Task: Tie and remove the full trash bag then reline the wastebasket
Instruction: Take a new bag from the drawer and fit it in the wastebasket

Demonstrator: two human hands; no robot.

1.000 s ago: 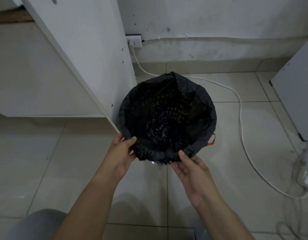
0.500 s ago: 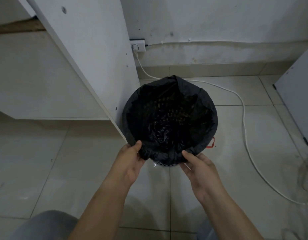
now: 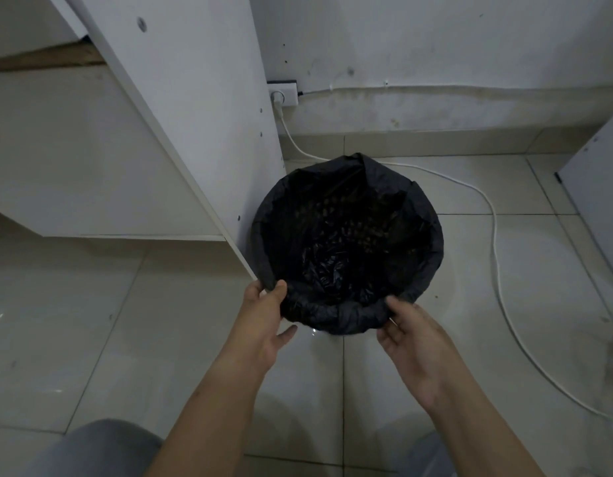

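Bag [image 3: 332, 313] lines the basket [image 3: 313, 333], which stands on the floor [image 3: 160, 321] against the cabinet [image 3: 202, 115]. My left hand [image 3: 263, 321] pinches the near-left cuff. My right hand [image 3: 415, 339] cups the near-right cuff, grip unconfirmed. Risk: an uneven pull drags the far cuff inward or tears the thin film.

No writing, label, brand, number or sign can be read anywhere in the view. The bag [image 3: 424, 232] is plain black, and it is too dark to tell whether it carries any print. The socket [image 3: 284, 95] on the far wall is too small and blurred to show any marking.
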